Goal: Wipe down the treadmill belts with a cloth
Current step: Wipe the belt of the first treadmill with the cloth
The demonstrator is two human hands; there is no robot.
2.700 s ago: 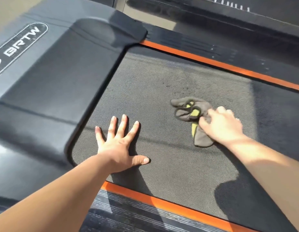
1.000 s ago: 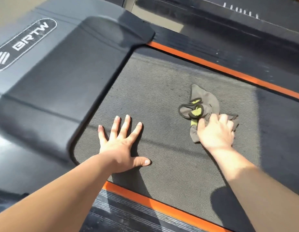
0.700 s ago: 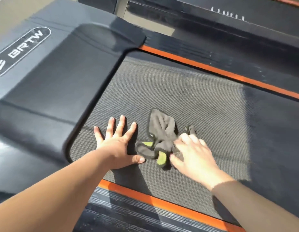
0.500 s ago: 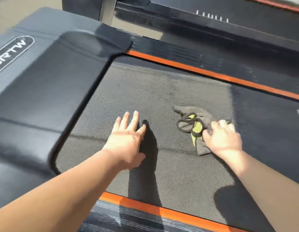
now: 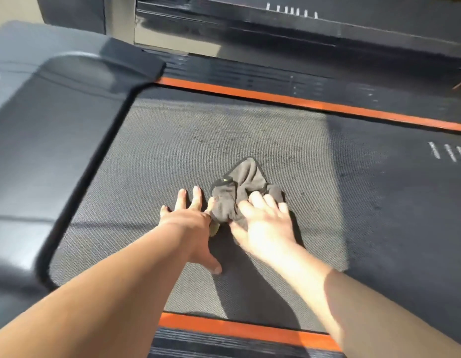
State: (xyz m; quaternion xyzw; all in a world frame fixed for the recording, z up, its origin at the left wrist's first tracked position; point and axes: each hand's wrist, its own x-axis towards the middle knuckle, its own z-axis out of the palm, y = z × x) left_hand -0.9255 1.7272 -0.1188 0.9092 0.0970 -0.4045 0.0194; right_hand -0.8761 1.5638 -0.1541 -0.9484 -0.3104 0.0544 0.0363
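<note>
Since half a second ago the cloth (image 5: 243, 177) has slid left across the belt (image 5: 172, 156), and the right hand (image 5: 265, 226) has come with it to sit close beside the left hand (image 5: 190, 223). The right fingers (image 5: 256, 200) lie fairly straight and spread on top of the bunched grey cloth, pressing it down, not clenched. The left fingers (image 5: 197, 197) are released and flat on the belt, and the one nearest the cloth touches its left edge. One corner of the cloth sticks out ahead of the right fingertips.

Left of the left fingers a short stretch of bare belt ends at the curved edge of the dark motor cover (image 5: 56, 138). Ahead of both sets of fingers the belt runs open up to the far orange strip (image 5: 301, 102). Right of the right fingers it stretches wide into shadow. Behind the wrists lies the near orange strip (image 5: 237, 329).
</note>
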